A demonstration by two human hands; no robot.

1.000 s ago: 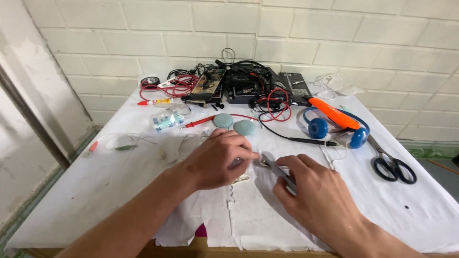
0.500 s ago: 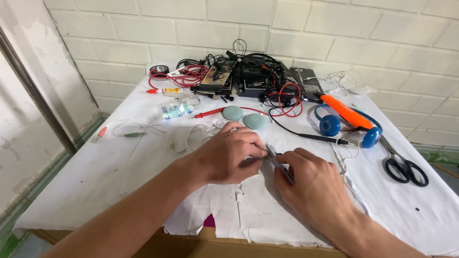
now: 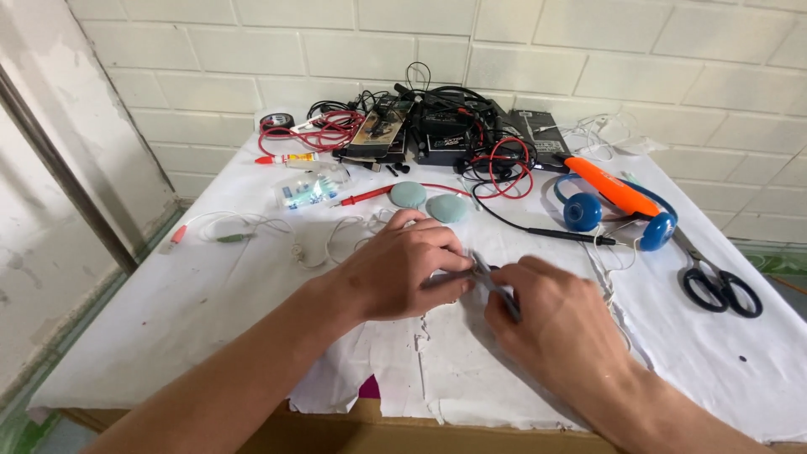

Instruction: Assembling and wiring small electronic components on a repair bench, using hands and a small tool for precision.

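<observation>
Table (image 3: 168, 319) standing against brick wall, white paper covering (image 3: 521, 395) lying over it, near edge torn. Black scissors (image 3: 719, 286) lying at right. Blue headphones (image 3: 618, 210) sitting far right, orange tool (image 3: 609, 187) resting across them. Two pale green pads (image 3: 427, 202) lying mid-far. Tangle of red and black cables (image 3: 437, 134) piling at far edge (devices among them). White earphone wire (image 3: 252, 227) trailing left.

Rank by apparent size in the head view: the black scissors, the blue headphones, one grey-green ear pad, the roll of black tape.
1. blue headphones
2. black scissors
3. grey-green ear pad
4. roll of black tape

The tape lies farthest from the camera, so its last place is unsure.
</observation>
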